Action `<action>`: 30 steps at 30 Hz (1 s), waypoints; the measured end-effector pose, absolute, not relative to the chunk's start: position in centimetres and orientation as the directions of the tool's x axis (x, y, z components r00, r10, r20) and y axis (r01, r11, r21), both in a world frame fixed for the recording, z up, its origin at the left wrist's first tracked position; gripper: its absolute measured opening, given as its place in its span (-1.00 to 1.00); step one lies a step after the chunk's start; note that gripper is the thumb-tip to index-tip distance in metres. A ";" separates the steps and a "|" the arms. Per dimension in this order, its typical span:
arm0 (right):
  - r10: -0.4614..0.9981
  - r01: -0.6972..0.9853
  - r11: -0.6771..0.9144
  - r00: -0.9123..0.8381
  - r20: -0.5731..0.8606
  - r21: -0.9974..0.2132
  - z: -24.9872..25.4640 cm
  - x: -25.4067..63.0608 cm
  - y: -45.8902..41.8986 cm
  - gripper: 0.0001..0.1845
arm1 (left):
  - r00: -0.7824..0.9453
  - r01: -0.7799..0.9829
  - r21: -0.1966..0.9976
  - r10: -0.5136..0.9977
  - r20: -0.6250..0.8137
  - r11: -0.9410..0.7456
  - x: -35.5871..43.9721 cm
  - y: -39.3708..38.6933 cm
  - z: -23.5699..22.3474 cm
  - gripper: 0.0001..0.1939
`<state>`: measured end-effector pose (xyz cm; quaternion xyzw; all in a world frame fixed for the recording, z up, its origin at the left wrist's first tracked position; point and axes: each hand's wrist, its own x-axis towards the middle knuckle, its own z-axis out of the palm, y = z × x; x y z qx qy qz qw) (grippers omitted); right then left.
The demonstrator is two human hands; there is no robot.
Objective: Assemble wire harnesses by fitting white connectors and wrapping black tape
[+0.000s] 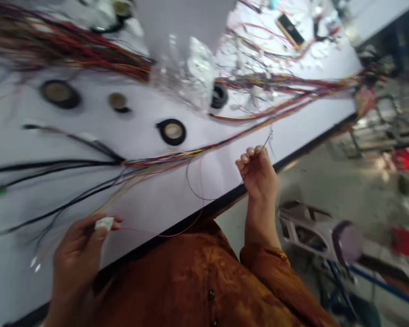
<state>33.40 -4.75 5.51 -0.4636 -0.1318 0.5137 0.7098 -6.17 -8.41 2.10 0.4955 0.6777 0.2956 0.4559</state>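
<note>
Hands are held well apart: the left hand (77,254) is closed on something small low at the left, and the right hand (259,175) is raised near the front edge with its fingertips pinched together. Beneath and beyond them, the pale bench (143,131) is bordered by a dark edge. At the upper left, it is crossed by a thick heap of red and brown wires (88,54). A slimmer bundle of coloured wires (231,136) is stretched diagonally across the middle, and from its left end black cables (54,164) are fanned out. Between these, a clear plastic bag (197,68) is seen, crumpled. Black tape rolls (180,131) are laid flat nearby (those farther left are blurred). A white plug (104,222) is gripped between the thumb and fingers of the left hand, over the bench; beside it, a thin red wire (177,235) is looped past the edge. Finest of all, a thin dark wire (266,139) is pinched in the right hand; where its other end is joined cannot be told.
</note>
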 end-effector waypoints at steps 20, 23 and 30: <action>0.597 -0.078 -0.575 -0.721 -0.352 -0.814 1.2 2.3 -1.8 -0.68 | -0.373 -0.157 0.863 0.780 -0.502 0.480 -8.9 -20.6 1.5 -0.59; 0.675 -0.114 -0.553 -0.642 -0.363 -0.825 2.5 4.9 1.6 -0.68 | -0.362 -0.177 0.863 0.784 -0.505 0.474 -8.8 -20.9 1.6 -0.59; 0.871 -0.160 -0.394 -0.379 -0.312 -0.905 3.9 13.6 9.3 -0.75 | -0.416 -0.173 0.862 0.758 -0.502 0.476 -8.2 -20.6 1.6 -0.58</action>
